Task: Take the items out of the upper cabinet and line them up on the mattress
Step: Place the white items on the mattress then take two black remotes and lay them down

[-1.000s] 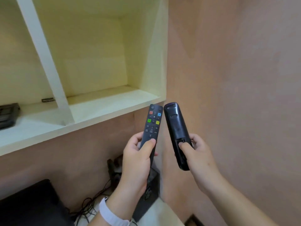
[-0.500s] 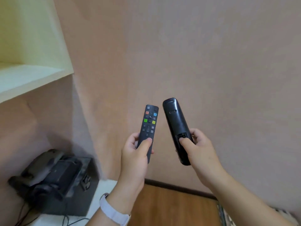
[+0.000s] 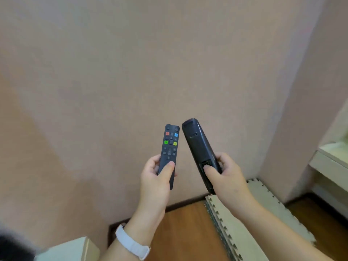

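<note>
My left hand [image 3: 156, 178] is wrapped round the lower half of a slim remote [image 3: 169, 147], thumb on its face, coloured buttons toward me. It looks light, rigid and smooth, so a grip low on the body should do. Just beside it, my right hand [image 3: 224, 176] clasps a thicker black remote [image 3: 199, 149] back side up, thumb at the battery cover, which I judge could slide loose. Below my right hand lies a pale foam mat [image 3: 244, 219].

Black remotes [image 3: 169, 147]; seemingly pinkish wall [image 3: 131, 72]
</note>
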{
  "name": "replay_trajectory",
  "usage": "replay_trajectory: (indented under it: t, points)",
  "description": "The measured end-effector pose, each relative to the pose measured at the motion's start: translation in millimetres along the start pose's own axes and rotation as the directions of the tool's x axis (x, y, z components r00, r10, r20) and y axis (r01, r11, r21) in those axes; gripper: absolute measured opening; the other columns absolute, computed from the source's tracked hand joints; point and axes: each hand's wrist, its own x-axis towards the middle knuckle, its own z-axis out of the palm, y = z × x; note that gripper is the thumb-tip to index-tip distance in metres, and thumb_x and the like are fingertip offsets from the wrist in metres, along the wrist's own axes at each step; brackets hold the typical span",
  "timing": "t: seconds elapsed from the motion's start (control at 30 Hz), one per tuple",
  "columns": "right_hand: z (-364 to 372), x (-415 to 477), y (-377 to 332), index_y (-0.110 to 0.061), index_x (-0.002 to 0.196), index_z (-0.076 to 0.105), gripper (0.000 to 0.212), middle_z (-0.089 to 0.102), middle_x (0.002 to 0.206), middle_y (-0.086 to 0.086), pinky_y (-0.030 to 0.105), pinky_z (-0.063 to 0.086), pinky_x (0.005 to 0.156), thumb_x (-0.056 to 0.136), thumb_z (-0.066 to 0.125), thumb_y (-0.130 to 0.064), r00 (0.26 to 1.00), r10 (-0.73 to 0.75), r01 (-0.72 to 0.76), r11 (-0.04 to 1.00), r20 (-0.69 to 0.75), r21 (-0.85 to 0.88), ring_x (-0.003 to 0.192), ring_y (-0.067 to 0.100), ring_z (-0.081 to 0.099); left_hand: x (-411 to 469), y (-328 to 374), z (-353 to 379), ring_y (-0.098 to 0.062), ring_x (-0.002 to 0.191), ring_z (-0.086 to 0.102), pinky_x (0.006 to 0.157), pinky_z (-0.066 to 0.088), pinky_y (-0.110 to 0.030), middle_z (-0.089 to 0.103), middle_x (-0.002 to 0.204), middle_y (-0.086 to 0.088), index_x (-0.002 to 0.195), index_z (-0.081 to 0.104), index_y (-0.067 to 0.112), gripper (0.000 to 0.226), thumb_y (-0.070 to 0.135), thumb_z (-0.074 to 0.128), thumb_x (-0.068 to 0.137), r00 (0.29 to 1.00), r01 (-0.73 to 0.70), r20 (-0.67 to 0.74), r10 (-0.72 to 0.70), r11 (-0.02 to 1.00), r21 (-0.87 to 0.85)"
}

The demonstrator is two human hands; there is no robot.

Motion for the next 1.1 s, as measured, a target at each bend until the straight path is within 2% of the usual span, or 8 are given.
replay_trajectory:
  t: [0.1, 0.2, 0.27, 0.43, 0.6, 0.87, 1.0, 1.1]
  points:
    - [-83, -15, 22, -0.025, 0.090, 0.059, 0.014, 0.058, 0.069, 0.005, 0.031, 0.047, 0.049, 0.090, 0.057, -0.011, 0.991, 0.043, -0.046, 0.999, -0.127, -0.017, 0.055, 0.014, 0.054, -26, -7, 79, -0.005, 0.072, 0.066, 0.057, 0.046, -0.011, 0.070, 0.093, 0.004, 0.116, 0.061, 0.023, 0.023, 0.016, 0.060, 0.094, 0.992, 0.018, 0.128, -0.020, 1.000, 0.015]
    - [-158, -36, 41, -0.023, 0.093, 0.059, 0.011, 0.063, 0.082, 0.016, 0.025, 0.046, 0.048, 0.090, 0.058, -0.012, 0.969, 0.085, -0.095, 0.995, -0.232, -0.031, 0.058, 0.011, 0.055, -57, -14, 152, -0.003, 0.067, 0.063, 0.055, 0.046, -0.010, 0.068, 0.090, 0.002, 0.115, 0.061, 0.019, 0.022, 0.013, 0.059, 0.094, 0.971, 0.040, 0.235, -0.041, 0.999, 0.010]
    - [-204, -50, 50, -0.022, 0.094, 0.058, 0.010, 0.064, 0.084, 0.015, 0.021, 0.044, 0.047, 0.091, 0.058, -0.013, 0.950, 0.102, -0.117, 0.993, -0.295, -0.032, 0.057, 0.008, 0.054, -78, -18, 196, -0.003, 0.065, 0.062, 0.054, 0.045, -0.010, 0.066, 0.084, 0.002, 0.114, 0.060, 0.015, 0.021, 0.011, 0.059, 0.094, 0.948, 0.058, 0.312, -0.059, 0.998, 0.011]
    - [-301, -87, 63, -0.025, 0.095, 0.059, 0.010, 0.065, 0.082, 0.007, 0.027, 0.048, 0.053, 0.090, 0.058, -0.016, 0.867, 0.139, -0.167, 0.986, -0.478, -0.016, 0.061, 0.011, 0.058, -124, -22, 291, -0.005, 0.066, 0.061, 0.060, 0.047, -0.016, 0.066, 0.082, 0.004, 0.110, 0.060, 0.015, 0.017, 0.009, 0.059, 0.094, 0.864, 0.099, 0.494, -0.101, 0.995, 0.030]
    - [-372, -124, 74, -0.025, 0.094, 0.060, 0.009, 0.068, 0.086, 0.010, 0.033, 0.047, 0.060, 0.089, 0.059, -0.017, 0.745, 0.177, -0.197, 0.980, -0.643, 0.040, 0.078, 0.029, 0.064, -160, -26, 369, -0.007, 0.068, 0.059, 0.065, 0.047, -0.023, 0.063, 0.079, 0.004, 0.108, 0.060, 0.016, 0.016, 0.009, 0.059, 0.093, 0.762, 0.117, 0.637, -0.113, 0.993, 0.036]
    - [-450, -157, 96, -0.028, 0.096, 0.059, 0.008, 0.067, 0.088, 0.005, 0.037, 0.053, 0.064, 0.092, 0.057, -0.022, 0.541, 0.246, -0.309, 0.947, -0.805, 0.082, 0.079, 0.024, 0.065, -196, -55, 475, -0.008, 0.069, 0.061, 0.056, 0.048, -0.014, 0.066, 0.093, -0.003, 0.110, 0.060, 0.021, 0.019, 0.012, 0.059, 0.093, 0.573, 0.155, 0.804, -0.158, 0.984, 0.083]
    - [-492, -151, 109, -0.027, 0.099, 0.060, 0.010, 0.067, 0.092, 0.003, 0.033, 0.052, 0.064, 0.093, 0.056, -0.021, 0.429, 0.264, -0.350, 0.930, -0.864, 0.111, 0.082, 0.023, 0.065, -203, -68, 532, -0.002, 0.063, 0.062, 0.059, 0.051, -0.014, 0.069, 0.095, 0.001, 0.107, 0.060, 0.025, 0.019, 0.013, 0.060, 0.093, 0.483, 0.211, 0.855, -0.189, 0.973, 0.096]
    - [-524, -131, 117, -0.029, 0.101, 0.060, 0.012, 0.068, 0.095, 0.002, 0.036, 0.054, 0.070, 0.093, 0.056, -0.021, 0.354, 0.268, -0.350, 0.926, -0.896, 0.139, 0.085, 0.020, 0.065, -195, -77, 578, -0.006, 0.064, 0.061, 0.061, 0.051, -0.018, 0.069, 0.093, 0.001, 0.110, 0.060, 0.020, 0.020, 0.010, 0.061, 0.092, 0.431, 0.257, 0.878, -0.211, 0.961, 0.104]
